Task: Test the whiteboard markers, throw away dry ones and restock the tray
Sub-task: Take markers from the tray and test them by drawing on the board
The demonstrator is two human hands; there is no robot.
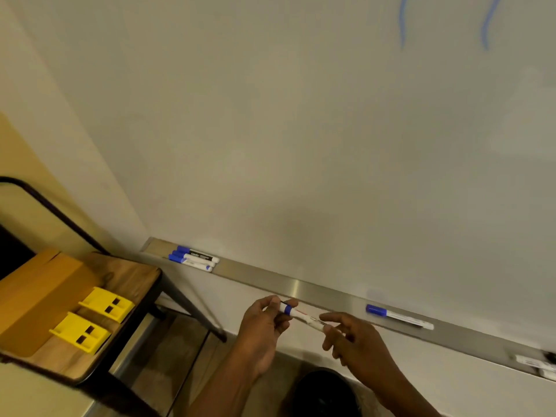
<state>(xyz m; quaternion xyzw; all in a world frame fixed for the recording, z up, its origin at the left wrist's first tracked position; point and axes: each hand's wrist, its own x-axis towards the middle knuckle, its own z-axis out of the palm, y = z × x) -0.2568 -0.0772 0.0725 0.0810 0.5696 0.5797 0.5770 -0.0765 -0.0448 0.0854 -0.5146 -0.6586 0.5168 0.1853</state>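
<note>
Held item: one whiteboard marker point(302, 316), white barrel with a blue cap, gripped at both ends just below the tray, lying roughly level.

Left hand point(264, 329): fingers curled closed around the blue cap end.

Right hand point(352, 338): thumb and forefinger pinched on the barrel's far end, remaining fingers loosely bent.

Tray point(301, 288): long metal ledge running along the lower edge of the whiteboard point(301, 130), slanting down to the right in the head view.

Tray contents, left end: three markers point(194, 257) with blue caps, stacked side by side and touching.

Tray contents, middle right: single blue-capped marker point(398, 316), lying flat, near the right hand but apart from it.

Tray contents, far right: further markers point(537, 364), blurred, count unclear.

Whiteboard: two blue strokes point(403, 22) near the top right.

Surface point(132, 275): wooden, at left, carrying a brown cardboard box point(39, 296) and two yellow plastic blocks point(93, 319) beside it.

Below the hands: a dark round object point(325, 392), too unclear to identify.
</note>
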